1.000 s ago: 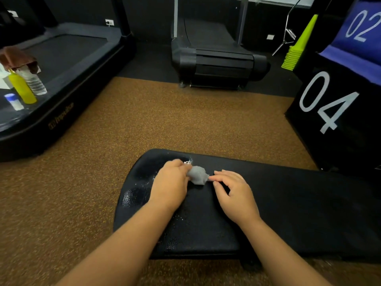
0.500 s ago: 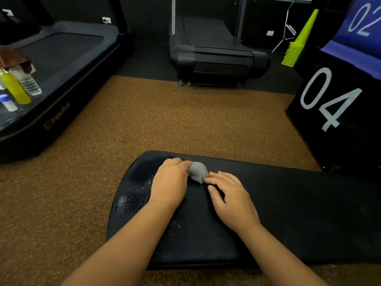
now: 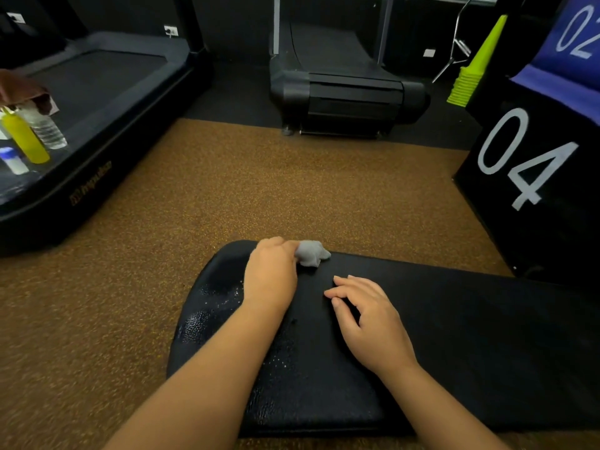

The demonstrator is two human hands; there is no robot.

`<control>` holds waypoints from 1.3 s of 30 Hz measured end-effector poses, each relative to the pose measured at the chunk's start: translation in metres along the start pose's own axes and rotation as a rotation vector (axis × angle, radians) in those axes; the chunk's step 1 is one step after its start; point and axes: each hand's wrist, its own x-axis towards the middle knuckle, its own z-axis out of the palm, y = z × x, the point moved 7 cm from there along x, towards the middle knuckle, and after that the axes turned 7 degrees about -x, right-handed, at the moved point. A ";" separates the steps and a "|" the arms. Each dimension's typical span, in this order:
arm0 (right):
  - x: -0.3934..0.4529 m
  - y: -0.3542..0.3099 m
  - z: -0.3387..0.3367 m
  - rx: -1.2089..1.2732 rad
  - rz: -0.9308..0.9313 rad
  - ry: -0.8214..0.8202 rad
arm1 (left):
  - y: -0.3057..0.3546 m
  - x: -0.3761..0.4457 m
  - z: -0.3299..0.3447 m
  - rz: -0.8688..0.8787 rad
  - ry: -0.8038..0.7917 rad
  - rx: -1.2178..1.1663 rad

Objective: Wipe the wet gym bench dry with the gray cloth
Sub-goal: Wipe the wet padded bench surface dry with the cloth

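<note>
Left hand grips bunched cloth at far edge of counter, centre of frame; cloth sticks out right of knuckles. Right hand apart from cloth, fingers loosely spread, resting on pad, holding nothing. Wet sheen and droplets on counter's left end. Bottles upper left on treadmill.

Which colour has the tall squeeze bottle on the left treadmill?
Yellow. The squeeze bottle stands on the treadmill at far left in the head view.
</note>
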 end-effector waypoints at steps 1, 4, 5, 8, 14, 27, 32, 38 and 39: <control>0.000 0.000 0.000 0.005 -0.001 0.003 | 0.004 -0.006 0.000 0.034 -0.018 0.007; 0.000 0.000 -0.003 0.036 0.004 0.027 | 0.016 -0.030 -0.002 0.153 -0.126 -0.022; 0.000 0.000 -0.004 0.059 0.015 0.040 | 0.018 -0.036 -0.004 0.167 -0.162 -0.043; 0.004 -0.004 -0.007 0.105 0.024 0.057 | 0.011 -0.043 -0.012 0.171 -0.226 -0.113; 0.032 -0.056 0.011 -0.071 -0.340 -0.125 | -0.044 -0.066 -0.030 -0.047 -0.301 0.062; 0.086 -0.062 0.047 -0.077 -0.223 -0.092 | -0.056 -0.087 -0.033 -0.171 -0.237 0.179; 0.069 -0.073 0.043 -0.087 -0.333 -0.114 | -0.059 -0.086 -0.032 -0.170 -0.238 0.166; 0.109 -0.037 0.039 -0.178 -0.186 -0.098 | -0.057 -0.086 -0.033 -0.166 -0.216 0.152; 0.116 -0.045 0.047 -0.183 -0.157 -0.083 | -0.058 -0.086 -0.033 -0.167 -0.216 0.153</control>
